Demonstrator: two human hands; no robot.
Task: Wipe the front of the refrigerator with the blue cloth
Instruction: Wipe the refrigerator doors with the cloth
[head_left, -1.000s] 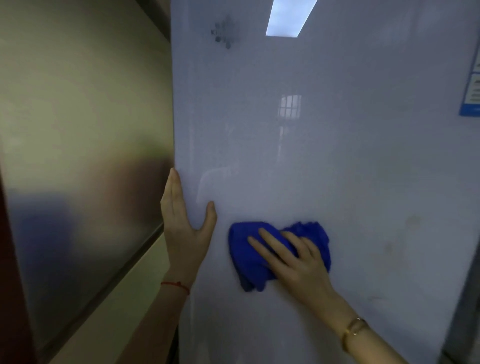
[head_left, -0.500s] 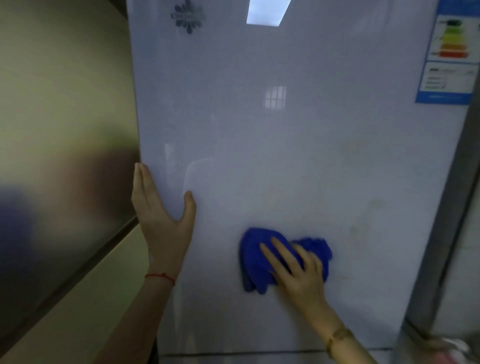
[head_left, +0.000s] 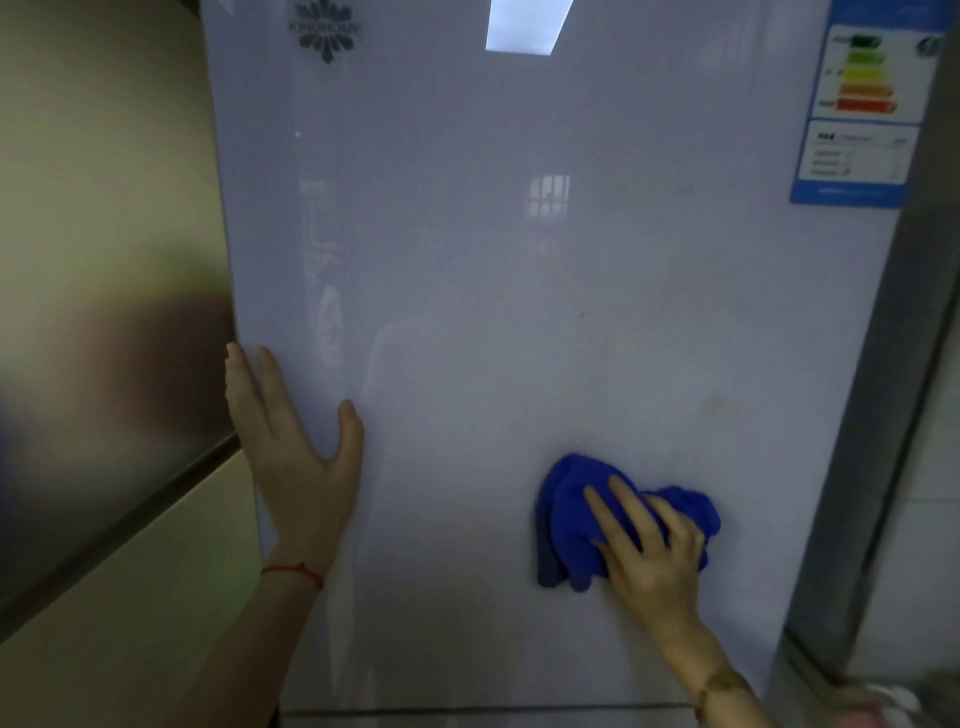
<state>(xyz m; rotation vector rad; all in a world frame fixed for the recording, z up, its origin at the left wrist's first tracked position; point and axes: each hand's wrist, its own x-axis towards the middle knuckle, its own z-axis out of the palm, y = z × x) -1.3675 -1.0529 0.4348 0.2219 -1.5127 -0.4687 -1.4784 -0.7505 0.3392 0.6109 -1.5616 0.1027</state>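
Note:
The refrigerator's glossy white door (head_left: 519, 286) fills most of the view, with faint brownish smudges on its right half. A bunched blue cloth (head_left: 571, 514) lies pressed against the door's lower right. My right hand (head_left: 649, 551) is spread flat over the cloth, holding it to the surface. My left hand (head_left: 296, 457) rests flat on the door's left edge, fingers up and thumb apart, holding nothing.
An energy label (head_left: 867, 109) sticks at the door's upper right, a brand logo (head_left: 326, 31) at upper left. A grey metal edge (head_left: 893, 389) runs down the right side. A reflective panel (head_left: 104, 312) stands to the left. A seam (head_left: 467, 711) crosses the door's bottom.
My right hand has slid the blue cloth to the right across the door. The view has shifted, showing more of the door's right side and label. My left hand stays on the left edge.

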